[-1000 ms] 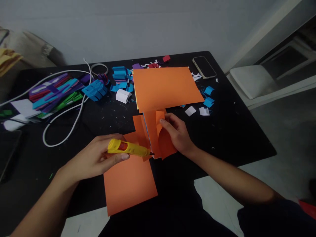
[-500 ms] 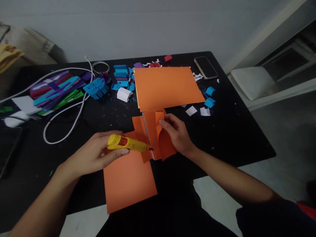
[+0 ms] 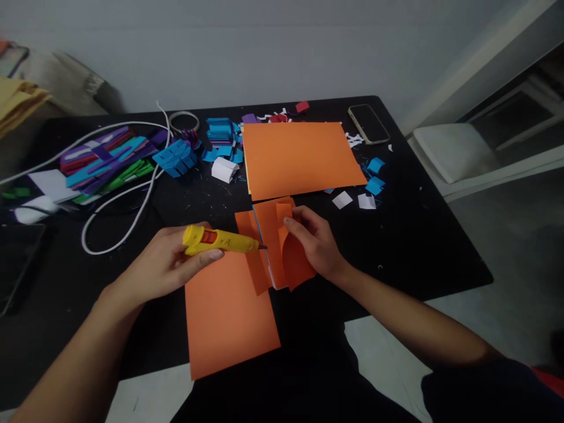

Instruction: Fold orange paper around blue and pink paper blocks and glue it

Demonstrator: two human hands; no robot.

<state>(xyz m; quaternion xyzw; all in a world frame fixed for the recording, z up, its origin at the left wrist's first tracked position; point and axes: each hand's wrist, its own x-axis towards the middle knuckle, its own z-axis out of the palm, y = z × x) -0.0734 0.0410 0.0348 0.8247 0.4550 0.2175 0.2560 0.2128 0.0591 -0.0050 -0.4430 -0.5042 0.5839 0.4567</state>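
Note:
My left hand (image 3: 170, 264) is closed round a yellow glue gun (image 3: 224, 239), whose dark nozzle points right, at the edge of a folded orange paper piece (image 3: 269, 235). Whether the nozzle touches the paper I cannot tell. A blue and white strip shows along that edge. My right hand (image 3: 315, 238) pinches the raised, curled orange flap (image 3: 294, 255) on the piece's right side, thumb on top. Beneath the glue gun and partly under the folded piece lies a flat orange sheet (image 3: 231, 329).
A stack of orange sheets (image 3: 304, 158) lies behind the hands. To the left are a looped white cable (image 3: 118, 242), coloured paper strips (image 3: 106, 161) and blue folded paper (image 3: 176, 157). A phone (image 3: 369, 123) lies at the back right, near paper scraps (image 3: 366, 201).
The glue gun in my left hand has moved away from me and slightly left, its nozzle further up the paper's edge. My right hand keeps holding the flap, almost still.

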